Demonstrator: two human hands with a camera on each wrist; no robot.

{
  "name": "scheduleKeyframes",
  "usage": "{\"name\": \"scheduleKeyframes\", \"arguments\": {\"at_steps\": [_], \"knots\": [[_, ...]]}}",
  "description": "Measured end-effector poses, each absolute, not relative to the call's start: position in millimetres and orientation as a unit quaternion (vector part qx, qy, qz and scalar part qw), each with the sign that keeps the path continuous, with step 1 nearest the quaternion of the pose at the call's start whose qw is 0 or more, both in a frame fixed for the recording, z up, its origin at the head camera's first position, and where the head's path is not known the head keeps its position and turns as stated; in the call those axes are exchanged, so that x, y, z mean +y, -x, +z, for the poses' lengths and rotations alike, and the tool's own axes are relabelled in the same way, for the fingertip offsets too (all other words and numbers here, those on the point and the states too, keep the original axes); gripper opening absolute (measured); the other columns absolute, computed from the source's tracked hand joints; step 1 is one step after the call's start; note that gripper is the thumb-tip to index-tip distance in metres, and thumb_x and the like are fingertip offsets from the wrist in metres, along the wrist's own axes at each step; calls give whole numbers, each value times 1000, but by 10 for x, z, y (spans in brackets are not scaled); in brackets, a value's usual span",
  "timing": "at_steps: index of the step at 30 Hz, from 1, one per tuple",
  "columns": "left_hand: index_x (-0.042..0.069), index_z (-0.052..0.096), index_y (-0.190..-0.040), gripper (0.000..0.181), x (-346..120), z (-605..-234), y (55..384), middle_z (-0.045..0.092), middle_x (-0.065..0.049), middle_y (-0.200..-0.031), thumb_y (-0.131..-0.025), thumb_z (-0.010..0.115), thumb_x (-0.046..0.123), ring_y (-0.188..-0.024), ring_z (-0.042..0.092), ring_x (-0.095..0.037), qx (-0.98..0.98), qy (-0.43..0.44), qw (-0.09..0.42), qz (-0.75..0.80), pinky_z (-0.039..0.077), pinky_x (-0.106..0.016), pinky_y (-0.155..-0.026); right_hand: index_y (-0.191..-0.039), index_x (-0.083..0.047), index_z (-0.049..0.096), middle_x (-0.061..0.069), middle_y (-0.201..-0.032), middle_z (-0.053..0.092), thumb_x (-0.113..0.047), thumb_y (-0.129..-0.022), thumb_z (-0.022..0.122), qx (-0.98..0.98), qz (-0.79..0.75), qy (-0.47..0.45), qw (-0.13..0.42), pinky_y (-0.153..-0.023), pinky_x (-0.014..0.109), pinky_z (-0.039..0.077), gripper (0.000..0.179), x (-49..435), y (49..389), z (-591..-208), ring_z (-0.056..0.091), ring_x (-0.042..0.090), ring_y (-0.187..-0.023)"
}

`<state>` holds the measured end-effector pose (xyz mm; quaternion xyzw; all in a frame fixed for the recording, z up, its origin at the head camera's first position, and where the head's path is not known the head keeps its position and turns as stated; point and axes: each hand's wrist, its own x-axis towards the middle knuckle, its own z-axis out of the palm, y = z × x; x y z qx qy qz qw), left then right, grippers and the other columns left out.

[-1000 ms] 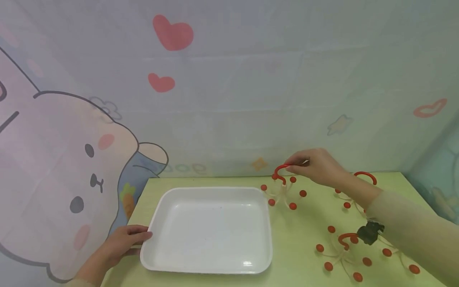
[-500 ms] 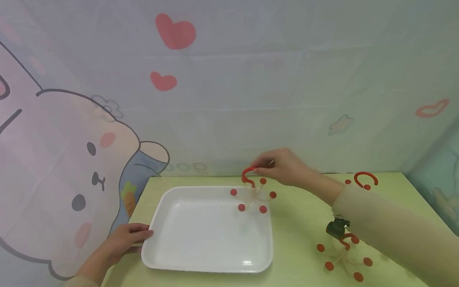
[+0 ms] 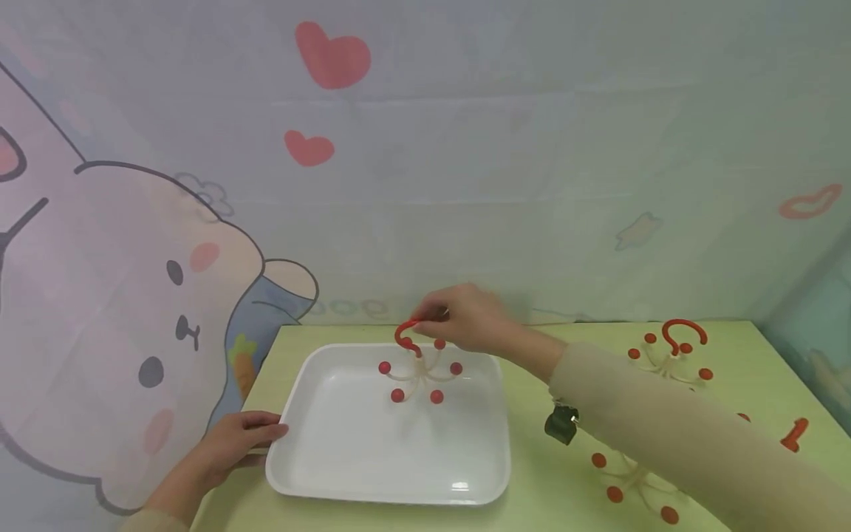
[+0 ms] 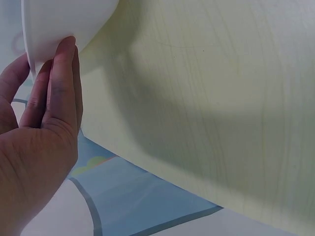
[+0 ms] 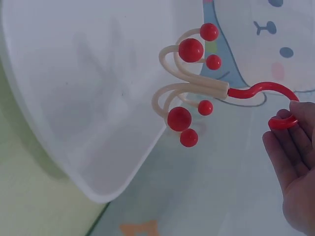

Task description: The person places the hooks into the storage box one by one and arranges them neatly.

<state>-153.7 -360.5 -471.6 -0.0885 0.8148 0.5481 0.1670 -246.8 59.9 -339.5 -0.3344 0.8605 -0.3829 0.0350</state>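
My right hand (image 3: pixel 465 318) pinches the red hook handle of a claw-shaped massager (image 3: pixel 420 369) with pale curved prongs tipped by red balls. It hangs upright over the back part of a white rectangular tray (image 3: pixel 346 451), prongs downward. In the right wrist view, thumb and fingers hold the end of the hook, and the massager (image 5: pixel 206 87) appears sideways against the tray (image 5: pixel 98 98). At the tray's left side my left hand (image 3: pixel 229 447) holds the rim. The left wrist view has the thumb on one side of the rim and the fingers (image 4: pixel 61 88) against the outer wall.
More such massagers stand on the pale green table at the right: one at the back (image 3: pixel 667 366), another nearer the front (image 3: pixel 638 476) partly behind the sleeve, and a red hook (image 3: pixel 794 434) beyond the sleeve. A printed cloth (image 3: pixel 499 148) hangs behind the table.
My right hand has carried the massager leftward from beside the tray's back right corner to over the tray. The left hand stays at the rim.
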Motion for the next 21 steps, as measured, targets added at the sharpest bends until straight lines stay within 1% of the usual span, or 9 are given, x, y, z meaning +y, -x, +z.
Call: {"name": "scheduleKeyframes", "arguments": {"at_steps": [6,9,12,17,19,21], "knots": [[-17,64,-128,42,-3585,-4718,1540,76,-4,-109,-102,73,15,-98,74,-17,809,67,174,558,66,-36,-85,-111,-10,82,-3,-91,79,-14,-98,79,857,-388,337,30,-70,23,59,13,389,2471,-3461,69,6,-69],[-16,65,-127,41,-3586,-4718,1538,76,-4,-109,-103,73,15,-99,73,-16,808,63,179,558,66,-35,-85,-111,-10,82,-3,-91,79,-13,-98,80,856,-391,336,28,-70,22,59,14,283,2460,-3502,67,5,-67],[-15,66,-127,40,-3585,-4716,1524,76,-3,-109,-102,73,16,-100,73,-15,809,71,179,555,66,-35,-84,-111,-10,82,-2,-92,79,-14,-98,80,858,-387,336,30,-70,20,58,14,173,2446,-3543,67,5,-67],[-15,65,-128,41,-3612,-4705,1496,76,-4,-109,-102,73,16,-98,73,-15,809,74,178,555,66,-35,-84,-111,-11,82,-1,-93,79,-14,-99,79,862,-374,340,28,-71,18,57,13,-8,2464,-3596,68,6,-74],[-16,64,-128,41,-3628,-4703,1483,76,-3,-108,-102,73,16,-97,73,-15,809,73,177,555,66,-35,-84,-111,-11,82,-3,-94,79,-14,-100,78,864,-371,340,25,-72,17,57,13,-75,2472,-3621,68,5,-77],[-16,64,-128,42,-3643,-4703,1466,75,-3,-108,-102,73,16,-96,73,-14,809,74,177,555,66,-35,-85,-111,-11,82,-3,-93,79,-14,-100,78,863,-373,340,23,-71,17,56,12,-137,2480,-3655,68,5,-77]]}}
